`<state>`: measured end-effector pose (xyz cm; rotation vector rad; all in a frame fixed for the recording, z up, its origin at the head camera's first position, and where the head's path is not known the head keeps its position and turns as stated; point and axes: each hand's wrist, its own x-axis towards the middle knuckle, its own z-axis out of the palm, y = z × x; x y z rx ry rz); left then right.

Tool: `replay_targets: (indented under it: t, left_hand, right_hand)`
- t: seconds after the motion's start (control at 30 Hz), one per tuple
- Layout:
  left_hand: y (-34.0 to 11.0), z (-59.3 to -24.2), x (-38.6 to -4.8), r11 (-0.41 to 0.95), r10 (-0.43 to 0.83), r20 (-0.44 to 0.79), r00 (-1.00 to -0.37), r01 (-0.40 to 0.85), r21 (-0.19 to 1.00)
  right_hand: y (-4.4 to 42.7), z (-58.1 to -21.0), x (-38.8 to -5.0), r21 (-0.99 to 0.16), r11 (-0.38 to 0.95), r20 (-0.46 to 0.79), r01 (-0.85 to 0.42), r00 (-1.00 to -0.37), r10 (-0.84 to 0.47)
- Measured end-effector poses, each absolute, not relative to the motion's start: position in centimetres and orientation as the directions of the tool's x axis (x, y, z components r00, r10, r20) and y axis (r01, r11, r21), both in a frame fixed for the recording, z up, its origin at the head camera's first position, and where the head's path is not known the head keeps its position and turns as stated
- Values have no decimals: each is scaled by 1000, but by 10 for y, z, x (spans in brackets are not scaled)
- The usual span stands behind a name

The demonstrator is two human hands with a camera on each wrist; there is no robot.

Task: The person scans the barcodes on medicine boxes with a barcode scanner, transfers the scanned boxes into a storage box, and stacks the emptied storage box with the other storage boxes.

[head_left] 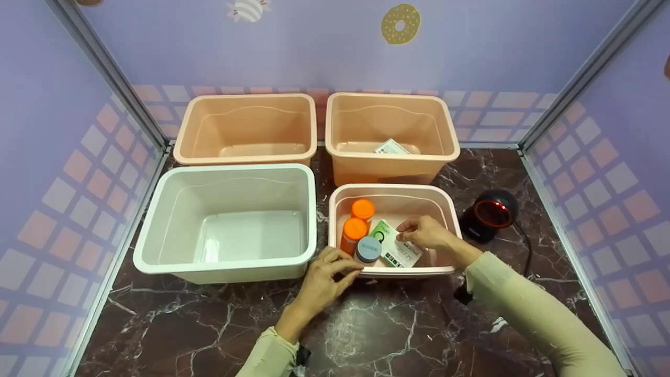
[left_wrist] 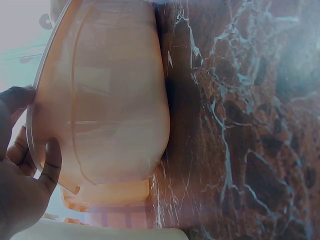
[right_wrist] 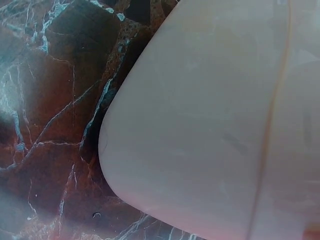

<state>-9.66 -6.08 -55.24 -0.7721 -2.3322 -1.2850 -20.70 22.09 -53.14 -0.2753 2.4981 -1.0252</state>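
Note:
A small pale pink bin (head_left: 393, 190) stands on the front right part of the tabletop. At its front left corner my left hand (head_left: 325, 277) grips the rim; the left wrist view shows fingers (left_wrist: 51, 155) on both sides of the bin wall (left_wrist: 117, 95). My right hand (head_left: 425, 231) reaches inside, thumb and fingertips pinching the upper edge of a green-and-white box (head_left: 400, 252). Beside the box stand two orange-capped bottles (head_left: 356, 229) and a jar with a grey-blue lid (head_left: 369, 248). In the right wrist view the bin wall (right_wrist: 200, 125) hides the hand.
Left of the pink bin is a larger white bin (head_left: 225, 265). Behind stand two peach bins, the left one (head_left: 246, 157) and the right one (head_left: 390, 97), which holds a small white box (head_left: 391, 147). A black scanner (head_left: 489, 214) with a cable stands at the right.

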Motion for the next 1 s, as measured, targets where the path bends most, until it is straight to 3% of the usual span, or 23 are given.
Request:
replay_targets:
  t: [0.5,0.8,1.0]
  left_hand:
    - [-61,-552,-96,426,289,546,-787,616,663]
    - [-62,-552,-96,426,292,536,-792,609,669]
    - [-62,-552,-96,426,295,528,-796,604,673]
  right_hand:
    - [220,-531,-205,-721,692,-331,22,-889,-317]
    - [224,-528,-205,-711,700,-236,-62,-917,-321]
    - [226,-526,-203,-725,687,-224,-45,-928,-298]
